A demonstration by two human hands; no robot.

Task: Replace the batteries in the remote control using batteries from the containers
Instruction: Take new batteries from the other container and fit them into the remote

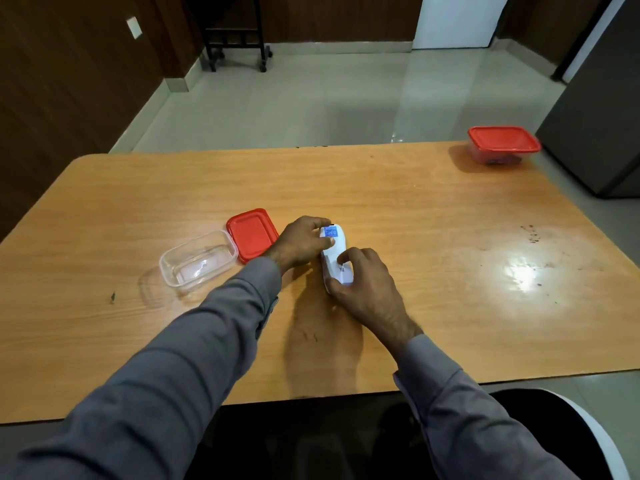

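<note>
A white remote control [333, 252] lies back side up at the middle of the wooden table [415, 209], a blue label near its far end. My left hand [301, 241] grips that far end, thumb on the back. My right hand [363, 285] holds the near end, with fingertips pressing on the battery cover. Left of the remote stands an open clear container [197, 263], which looks empty, with its red lid [252, 233] lying beside it. A second container with its red lid on [503, 143] sits at the far right corner; dark contents show through its wall.
The table's near edge runs just in front of me, with a dark chair [519, 427] below at the right. A grey cabinet [602, 116] stands beyond the table's right end. A black wheeled stand [239, 32] is on the tiled floor at the back.
</note>
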